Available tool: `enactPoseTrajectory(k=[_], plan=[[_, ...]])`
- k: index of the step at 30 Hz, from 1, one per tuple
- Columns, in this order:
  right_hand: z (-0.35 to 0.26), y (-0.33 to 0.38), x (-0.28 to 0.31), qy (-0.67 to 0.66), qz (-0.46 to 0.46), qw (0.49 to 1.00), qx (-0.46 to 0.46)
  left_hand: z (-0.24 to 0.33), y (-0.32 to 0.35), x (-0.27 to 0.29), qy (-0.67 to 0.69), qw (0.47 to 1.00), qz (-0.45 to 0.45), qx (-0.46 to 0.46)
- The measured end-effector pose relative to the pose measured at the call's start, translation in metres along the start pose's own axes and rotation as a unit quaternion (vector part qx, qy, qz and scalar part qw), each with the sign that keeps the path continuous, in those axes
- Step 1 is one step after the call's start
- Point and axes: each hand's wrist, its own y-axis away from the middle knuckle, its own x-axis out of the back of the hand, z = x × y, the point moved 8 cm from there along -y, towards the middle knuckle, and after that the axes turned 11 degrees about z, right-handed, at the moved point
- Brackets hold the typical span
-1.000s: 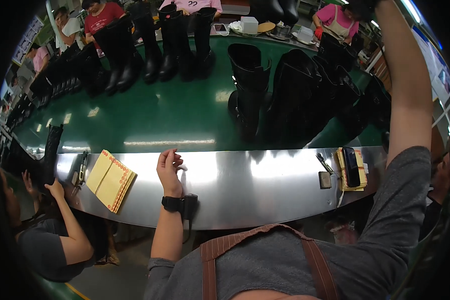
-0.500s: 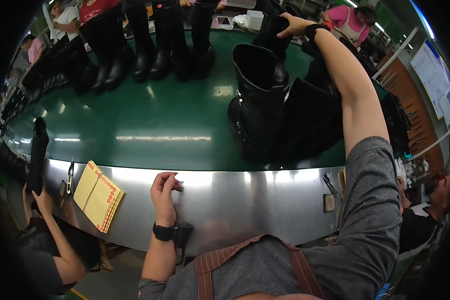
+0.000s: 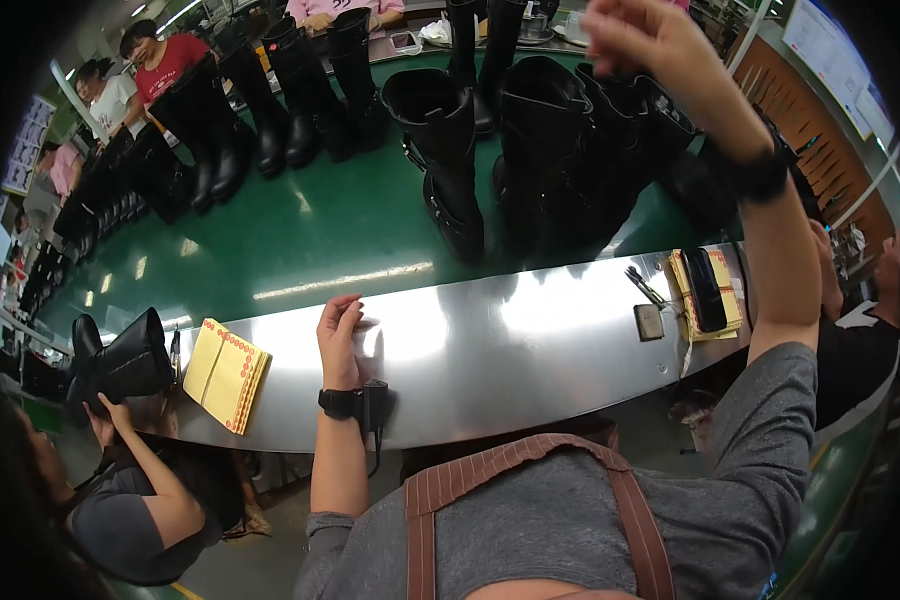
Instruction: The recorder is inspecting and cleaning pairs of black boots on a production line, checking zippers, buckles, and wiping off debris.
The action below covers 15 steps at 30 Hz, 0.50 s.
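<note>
Your left hand rests on the steel worktop; your right hand is raised over the black boots.

Your left hand lies loosely curled, fingers bent, on the shiny metal worktop, holding nothing. Your right hand is lifted high with its fingers partly closed; you cannot tell whether it grips anything. Directly under and just left of your right hand stands a cluster of tall black boots on the green belt, with one open-topped boot nearest your left hand, well beyond its fingertips. Left of your left hand lies a yellow pad. Below your right forearm lie a second yellow pad with a dark device on it and a small metal block. Far left, another person holds a black boot.
</note>
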Motion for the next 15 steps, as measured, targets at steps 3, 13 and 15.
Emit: enactPoseTrajectory(k=[3, 13, 15], plan=[[0.019, 0.129, -0.052, -0.052, -0.089, 0.994, -0.041, 0.039, 0.025, -0.066, -0.166, 0.966, -0.142, -0.139], [0.130, 0.334, -0.148, -0.157, -0.032, 0.934, -0.320, 0.017, 0.004, -0.271, -0.504, 0.834, 0.055, -0.218], [0.143, 0.345, -0.144, -0.137, 0.038, 0.937, -0.320, 0.013, -0.008, -0.280, -0.486, 0.824, 0.126, -0.262]])
